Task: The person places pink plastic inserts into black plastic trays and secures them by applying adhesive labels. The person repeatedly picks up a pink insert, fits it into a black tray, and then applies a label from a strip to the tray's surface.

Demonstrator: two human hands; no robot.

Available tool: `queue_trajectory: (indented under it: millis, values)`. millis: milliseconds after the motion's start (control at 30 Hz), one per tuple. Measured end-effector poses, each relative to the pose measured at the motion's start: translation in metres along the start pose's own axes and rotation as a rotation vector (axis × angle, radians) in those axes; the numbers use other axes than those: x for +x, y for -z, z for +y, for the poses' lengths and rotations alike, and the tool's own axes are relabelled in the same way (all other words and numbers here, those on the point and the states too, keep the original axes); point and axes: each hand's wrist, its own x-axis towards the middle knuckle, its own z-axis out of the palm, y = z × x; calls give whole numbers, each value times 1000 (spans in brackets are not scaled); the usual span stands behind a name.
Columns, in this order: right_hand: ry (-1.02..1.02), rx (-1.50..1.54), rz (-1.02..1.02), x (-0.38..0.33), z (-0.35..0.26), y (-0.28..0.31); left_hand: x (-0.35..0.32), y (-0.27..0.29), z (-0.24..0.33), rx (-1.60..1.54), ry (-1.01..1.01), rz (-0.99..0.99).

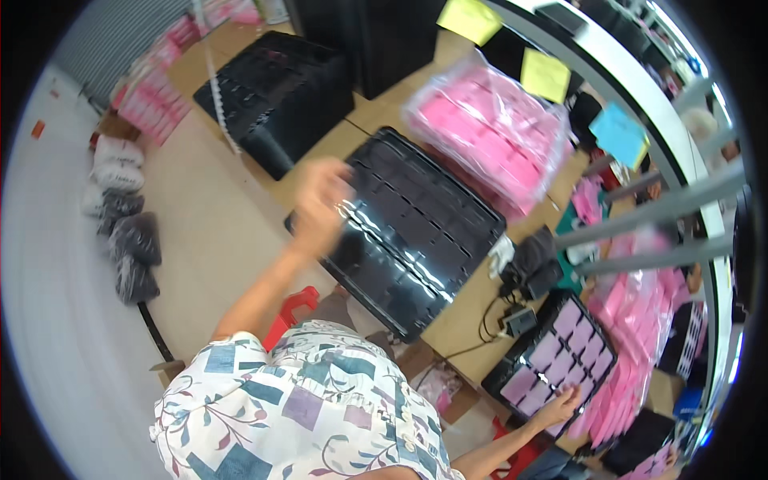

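1. On the worktop [462,342] lies the black tray [416,224], between a black stack [280,104] and a pink-filled tray [506,370].
2. Left hand [324,196] blurred, at the black tray's left edge; cannot tell grip.
3. Right hand [562,406] at pink-filled tray's near end; grip unclear.

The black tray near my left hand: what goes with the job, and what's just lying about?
Seem part of it:
black tray, near the blurred left hand
tray of pink pieces, at the right hand

Probably just about:
yellow notes
blue note
white bags
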Motion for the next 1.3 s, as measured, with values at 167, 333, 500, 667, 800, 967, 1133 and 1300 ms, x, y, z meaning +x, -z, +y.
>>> queue_trajectory:
  millis: [167, 333, 500, 667, 800, 967, 1133, 1300]
  values:
    - [79, 463, -587, -63, -187, -116, 91, 150, -212, 400, 188, 649]
    - [488, 514, -1150, -145, -308, -194, 103, 180, -248, 291, 339, -24]
    - [732, 610, -1224, -219, -368, -241, 63, 145, -166, -521, 495, -280]
    - [380, 853, -1590, -261, -407, -280, 36, 107, -83, -1084, 675, -195]
    - [-28, 864, -1784, -265, -397, -281, 35, 88, -80, -1182, 775, -74]
    - [-126, 864, -1690, -260, -388, -277, 0, 80, -93, -944, 777, -587]
    - [-151, 813, -1512, -239, -380, -270, -8, 69, -93, -1085, 884, -373]
    - [-135, 727, -1409, -239, -384, -264, -8, 63, -88, -1029, 851, -366]
